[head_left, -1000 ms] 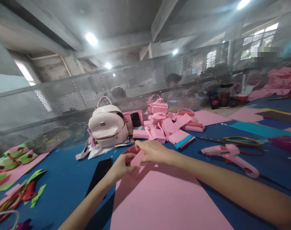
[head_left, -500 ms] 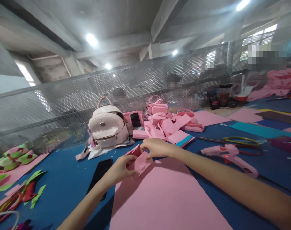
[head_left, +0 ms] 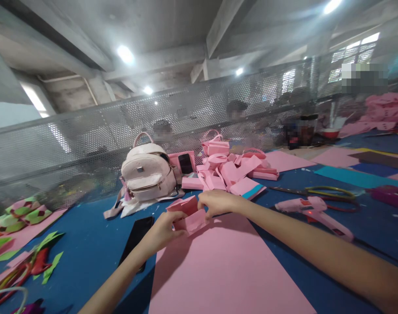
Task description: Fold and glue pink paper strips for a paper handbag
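Here, both hands grip a small folded pink paper piece (head_left: 187, 216) just above the far end of a large pink sheet (head_left: 225, 270) on the blue table (head_left: 87, 248): the left hand (head_left: 164, 231) pinches its near corner, the right hand (head_left: 217, 203) its far side. A black phone (head_left: 136, 237) lies just left; a pink glue gun (head_left: 313, 209) lies to the right.
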Action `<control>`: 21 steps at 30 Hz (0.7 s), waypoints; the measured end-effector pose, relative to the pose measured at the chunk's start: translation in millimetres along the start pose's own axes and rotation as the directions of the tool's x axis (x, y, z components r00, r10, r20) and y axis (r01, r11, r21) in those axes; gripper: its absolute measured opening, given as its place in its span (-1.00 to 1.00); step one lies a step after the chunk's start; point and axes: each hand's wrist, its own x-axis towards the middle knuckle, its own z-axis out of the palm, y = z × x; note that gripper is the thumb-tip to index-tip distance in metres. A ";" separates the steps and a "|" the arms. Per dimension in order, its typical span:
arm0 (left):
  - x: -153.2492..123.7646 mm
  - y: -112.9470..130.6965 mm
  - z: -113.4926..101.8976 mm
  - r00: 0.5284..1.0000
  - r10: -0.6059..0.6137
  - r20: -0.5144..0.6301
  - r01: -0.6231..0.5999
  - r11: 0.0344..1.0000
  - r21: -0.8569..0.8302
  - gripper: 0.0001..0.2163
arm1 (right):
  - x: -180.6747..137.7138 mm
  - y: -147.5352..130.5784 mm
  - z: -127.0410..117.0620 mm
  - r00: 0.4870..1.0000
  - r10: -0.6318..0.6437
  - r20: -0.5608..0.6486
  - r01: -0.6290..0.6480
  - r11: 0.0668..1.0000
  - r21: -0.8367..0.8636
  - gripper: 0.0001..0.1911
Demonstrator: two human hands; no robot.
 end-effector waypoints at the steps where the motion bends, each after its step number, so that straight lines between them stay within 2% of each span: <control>1: -0.4 0.1 -0.5 1.000 0.009 -0.007 -0.009 1.000 0.011 -0.89 | -0.3 0.0 -0.9 1.000 -0.001 0.006 0.001 1.000 -0.008 -0.72; 12: 1.4 -4.7 -1.7 0.999 0.033 -0.017 -0.031 0.997 0.076 -0.91 | -2.2 -0.3 -3.7 0.990 0.009 0.138 0.007 0.993 -0.114 -0.68; 21: 0.9 -9.7 8.9 0.991 0.019 -0.132 -0.008 0.996 0.087 -0.94 | 1.1 -1.1 4.3 0.996 0.001 0.091 0.008 0.996 -0.092 -0.69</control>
